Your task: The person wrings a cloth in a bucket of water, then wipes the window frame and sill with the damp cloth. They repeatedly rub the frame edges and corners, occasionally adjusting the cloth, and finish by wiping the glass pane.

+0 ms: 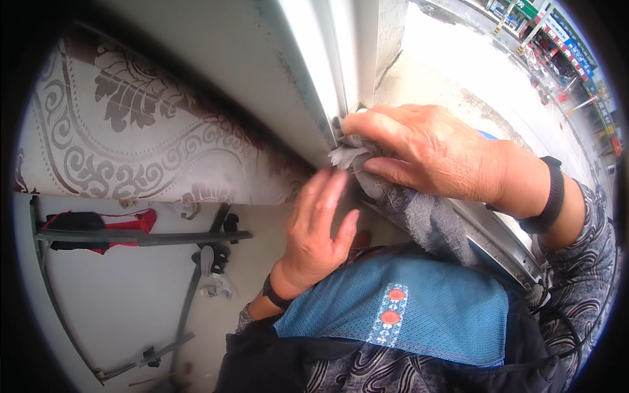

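My right hand [437, 147] presses and grips a grey cloth [422, 216] at the lower corner of a white window frame [339, 59]. The cloth's frayed end bunches under my fingers, while the rest trails down along the metal sill track [491, 240]. Just left of the cloth's end is my left hand [317, 231], its thumb and fingers apart. Nothing shows in its grasp; its fingertips are blurred, and I cannot tell whether they touch the cloth.
Patterned fabric [147, 127] spans the left beside the frame. Below it are a dark metal frame [142, 239], a black and red cloth item [98, 228] and shoes [209, 260]. Outside lie pale pavement [442, 64] and shopfronts [565, 49]. A blue apron [442, 304] covers my front.
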Motion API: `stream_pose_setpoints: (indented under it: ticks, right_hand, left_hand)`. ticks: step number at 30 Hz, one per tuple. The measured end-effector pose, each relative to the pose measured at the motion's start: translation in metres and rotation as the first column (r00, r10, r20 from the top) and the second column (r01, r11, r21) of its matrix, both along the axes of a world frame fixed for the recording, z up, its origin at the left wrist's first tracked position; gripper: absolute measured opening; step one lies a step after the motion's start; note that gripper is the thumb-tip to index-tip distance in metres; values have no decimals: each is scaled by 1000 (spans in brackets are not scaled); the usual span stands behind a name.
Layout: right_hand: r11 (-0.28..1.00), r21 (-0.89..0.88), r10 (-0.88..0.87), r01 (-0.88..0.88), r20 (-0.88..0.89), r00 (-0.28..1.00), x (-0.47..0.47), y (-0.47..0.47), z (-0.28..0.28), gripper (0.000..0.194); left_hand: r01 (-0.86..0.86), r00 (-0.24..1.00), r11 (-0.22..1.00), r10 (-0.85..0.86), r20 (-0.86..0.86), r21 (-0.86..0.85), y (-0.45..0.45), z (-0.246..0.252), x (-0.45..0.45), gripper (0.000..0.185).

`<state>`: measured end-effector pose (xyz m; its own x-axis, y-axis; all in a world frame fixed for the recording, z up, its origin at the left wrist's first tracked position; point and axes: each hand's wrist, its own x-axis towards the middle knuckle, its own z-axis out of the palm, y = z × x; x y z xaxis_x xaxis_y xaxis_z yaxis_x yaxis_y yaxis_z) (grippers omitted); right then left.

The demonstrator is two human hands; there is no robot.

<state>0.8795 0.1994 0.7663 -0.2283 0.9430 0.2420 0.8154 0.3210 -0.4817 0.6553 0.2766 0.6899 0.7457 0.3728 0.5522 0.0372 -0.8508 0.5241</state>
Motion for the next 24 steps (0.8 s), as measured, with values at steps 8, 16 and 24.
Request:
stream_pose_setpoints:
  ticks: [8, 16, 24]
  right_hand:
    - [988, 102, 97, -116, 174, 980, 33, 11, 4, 36]
    - [981, 158, 109, -116, 53, 993, 37, -12, 5, 39]
    - [993, 58, 98, -103, 86, 992, 34, 3, -2, 39]
  left_hand:
    - [113, 993, 992, -110, 44, -63, -7, 5, 31, 46]
    - [134, 986, 990, -128, 104, -50, -27, 14, 34, 33]
    - [181, 977, 981, -172, 125, -68, -19, -2, 24, 29]
